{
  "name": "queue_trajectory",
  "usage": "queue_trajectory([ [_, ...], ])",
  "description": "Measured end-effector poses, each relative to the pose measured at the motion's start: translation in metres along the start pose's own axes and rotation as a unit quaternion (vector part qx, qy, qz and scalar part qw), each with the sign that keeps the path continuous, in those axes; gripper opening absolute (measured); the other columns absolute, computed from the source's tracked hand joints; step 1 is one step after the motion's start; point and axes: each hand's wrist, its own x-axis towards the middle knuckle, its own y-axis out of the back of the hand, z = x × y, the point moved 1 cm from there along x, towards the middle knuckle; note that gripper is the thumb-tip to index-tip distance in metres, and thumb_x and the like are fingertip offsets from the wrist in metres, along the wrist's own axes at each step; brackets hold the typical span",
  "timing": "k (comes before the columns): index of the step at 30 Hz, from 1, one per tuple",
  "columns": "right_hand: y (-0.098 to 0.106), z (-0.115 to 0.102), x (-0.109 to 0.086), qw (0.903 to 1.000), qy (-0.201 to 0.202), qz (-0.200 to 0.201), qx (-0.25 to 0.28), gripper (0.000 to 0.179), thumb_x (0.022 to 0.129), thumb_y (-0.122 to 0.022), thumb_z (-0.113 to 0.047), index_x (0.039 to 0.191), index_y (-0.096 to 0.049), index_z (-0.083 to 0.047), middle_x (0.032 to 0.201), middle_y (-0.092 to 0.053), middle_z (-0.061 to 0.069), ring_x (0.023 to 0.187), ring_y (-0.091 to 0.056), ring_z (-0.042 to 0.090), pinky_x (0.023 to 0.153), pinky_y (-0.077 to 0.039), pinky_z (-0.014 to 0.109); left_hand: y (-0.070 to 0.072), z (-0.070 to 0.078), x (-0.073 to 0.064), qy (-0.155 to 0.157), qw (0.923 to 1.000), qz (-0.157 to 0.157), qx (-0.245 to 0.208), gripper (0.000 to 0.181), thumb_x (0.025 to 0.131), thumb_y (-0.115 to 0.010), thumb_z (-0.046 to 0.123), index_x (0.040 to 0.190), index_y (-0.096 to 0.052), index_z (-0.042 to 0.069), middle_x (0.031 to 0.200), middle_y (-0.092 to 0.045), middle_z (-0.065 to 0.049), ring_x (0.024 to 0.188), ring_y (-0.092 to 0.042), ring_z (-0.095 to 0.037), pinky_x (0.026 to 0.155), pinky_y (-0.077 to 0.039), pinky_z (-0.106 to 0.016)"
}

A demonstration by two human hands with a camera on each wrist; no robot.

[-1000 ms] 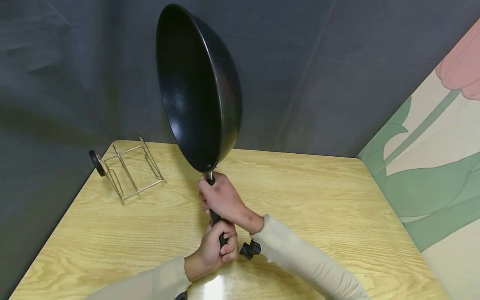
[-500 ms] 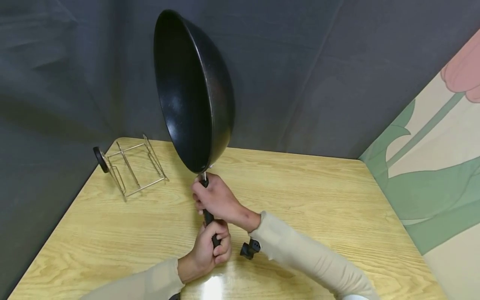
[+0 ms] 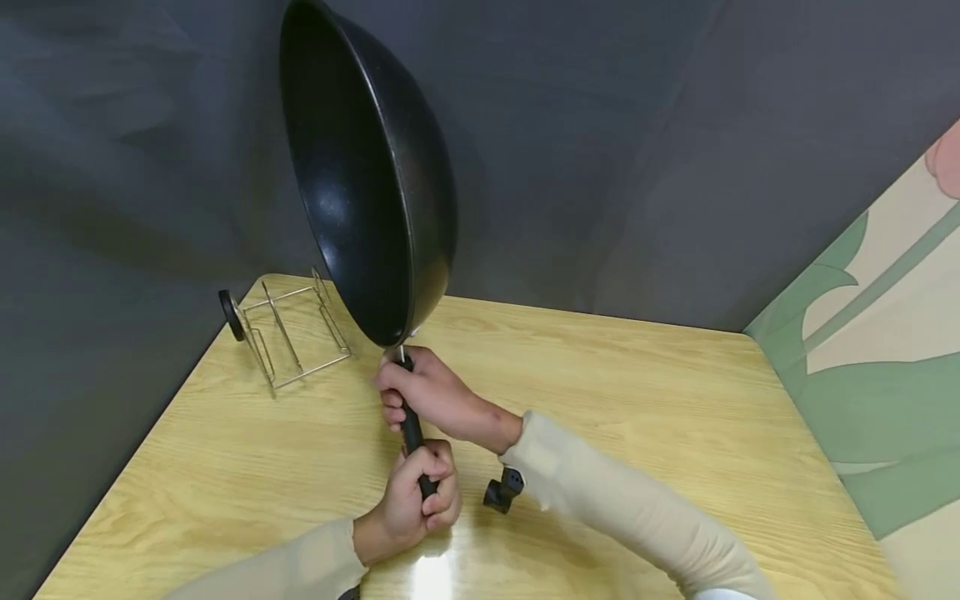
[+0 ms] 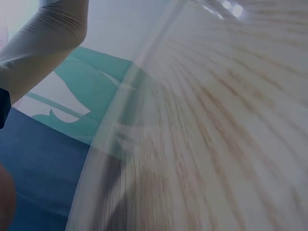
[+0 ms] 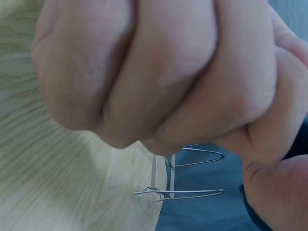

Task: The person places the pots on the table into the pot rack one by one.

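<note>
The right hand (image 3: pixel 429 395) grips the black handle (image 3: pixel 412 428) just below the wok (image 3: pixel 367 183), the left hand (image 3: pixel 410 498) grips its lower end, and a wire rack (image 3: pixel 283 327) stands on the table (image 3: pixel 600 392).

I've got the bench (image 4: pixel 216 125) filling the right side, wood grain fanning out, white glare (image 4: pixel 236 10) up top! Its edge slants across; beyond it, green leaves (image 4: pixel 91 89) on a pale wall (image 4: pixel 45 89), dark blue cloth (image 4: pixel 43 163) below, a pale sleeve (image 4: pixel 45 38) cutting in upper left, blurred skin (image 4: pixel 6 197) at the lower left edge
</note>
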Motion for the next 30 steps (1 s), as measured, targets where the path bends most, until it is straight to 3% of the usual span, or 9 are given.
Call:
queue_trajectory([
  [14, -0.006, -0.003, 0.011, 0.9963, -0.020, -0.071, 0.044, 0.022, 0.096, -0.047, -0.004, 0.076, -0.038, -0.005, 0.064, -0.040, 0.003, 0.054, -0.043, 0.016, 0.057, -0.048, 0.031, 0.001, 0.008, -0.004, -0.033, 0.9977, -0.056, -0.017, 0.019, 0.090, -0.024, 0.000, 0.072, -0.028, 0.007, 0.045, -0.022, -0.001, 0.029, -0.015, -0.017, 0.027, -0.014, -0.030],
  [19, -0.011, -0.003, 0.015, 0.9966, -0.027, -0.074, 0.022, 0.019, 0.096, -0.048, -0.004, 0.078, -0.042, -0.005, 0.064, -0.042, 0.002, 0.054, -0.047, 0.016, 0.058, -0.051, 0.030, 0.000, 0.011, -0.009, -0.040, 0.9964, -0.067, -0.032, 0.020, 0.092, -0.026, 0.002, 0.073, -0.028, 0.007, 0.045, -0.022, 0.000, 0.029, -0.015, -0.017, 0.026, -0.015, -0.029],
  [30, -0.021, -0.002, 0.019, 0.9967, -0.041, -0.066, -0.022, 0.021, 0.095, -0.046, -0.007, 0.074, -0.046, -0.005, 0.058, -0.044, 0.004, 0.050, -0.050, 0.017, 0.054, -0.051, 0.027, -0.008, 0.014, -0.012, -0.038, 0.9966, -0.060, -0.043, 0.022, 0.094, -0.031, 0.009, 0.071, -0.027, 0.010, 0.045, -0.022, 0.000, 0.030, -0.016, -0.016, 0.027, -0.015, -0.029],
])
